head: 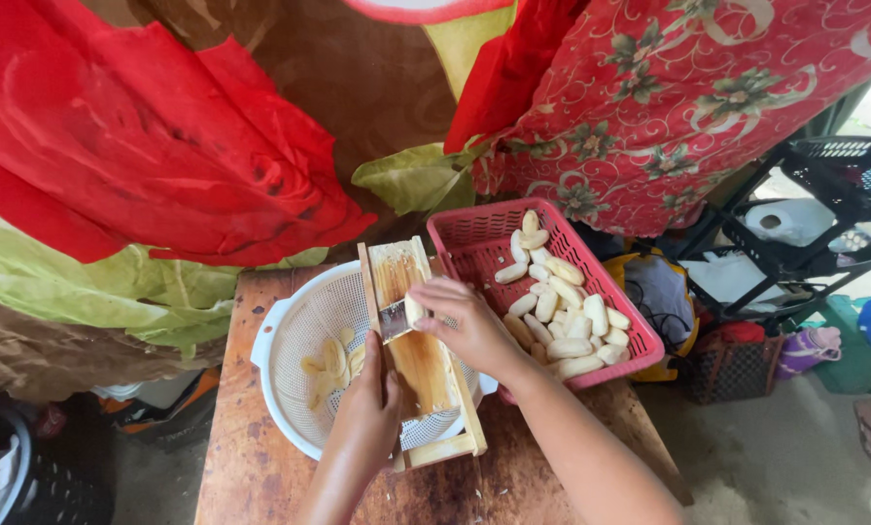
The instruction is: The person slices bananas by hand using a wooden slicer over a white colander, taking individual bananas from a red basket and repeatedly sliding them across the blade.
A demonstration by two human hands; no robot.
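- The wooden table is carrying everything, its worn top showing at 7 o'clock.
- A white colander is sitting under the wooden slicer, catching slices.
- A pink basket at 2 o'clock is holding peeled bananas.
- The left hand is gripping the slicer's edge, fingers closed.
- The right hand is pinching a peeled banana piece against the blade; fingertips could get nicked as it shortens.

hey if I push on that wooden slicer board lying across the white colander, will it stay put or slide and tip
The wooden slicer board probably feels stiff, being solid wood. It bridges the white colander rim rather than lying flat, so it may rock or slide when pushed; the left hand grips its edge, likely steadying it. Its surface looks wet and glossy, so the banana piece under the right hand may be slippery.
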